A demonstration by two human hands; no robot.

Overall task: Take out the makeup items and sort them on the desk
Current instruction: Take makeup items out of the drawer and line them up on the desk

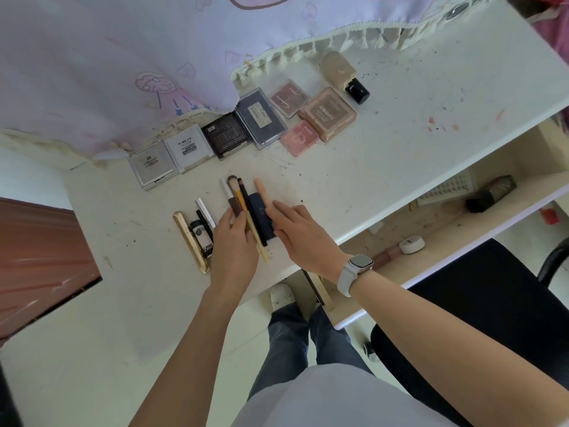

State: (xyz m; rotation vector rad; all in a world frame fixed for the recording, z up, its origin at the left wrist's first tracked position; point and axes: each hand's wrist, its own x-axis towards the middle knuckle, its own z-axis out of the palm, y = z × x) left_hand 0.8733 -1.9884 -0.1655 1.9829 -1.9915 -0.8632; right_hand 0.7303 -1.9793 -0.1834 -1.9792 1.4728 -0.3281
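Several flat compacts lie in a row across the white desk [400, 155], from a clear one [151, 165] on the left to a beige palette [327, 114] on the right. Beside the palette lies a foundation bottle [341, 72] with a black cap. Nearer the front edge, slim items lie side by side: a gold tube [189, 241], a white pen [205, 212], a brush [243, 208], a dark blue case [261, 217] and a peach stick [261, 191]. My left hand [235, 241] rests on the brush group, thumb and fingers touching the sticks. My right hand [303, 232] presses straight fingers against the blue case's right side.
A lilac printed cloth [123, 57] with a fringed edge covers the desk's back. A lower shelf [446, 229] on the right holds a tape roll [412, 244] and a dark box [491, 194]. A black chair [480, 306] stands at the right. A brown surface [40, 260] is at the left.
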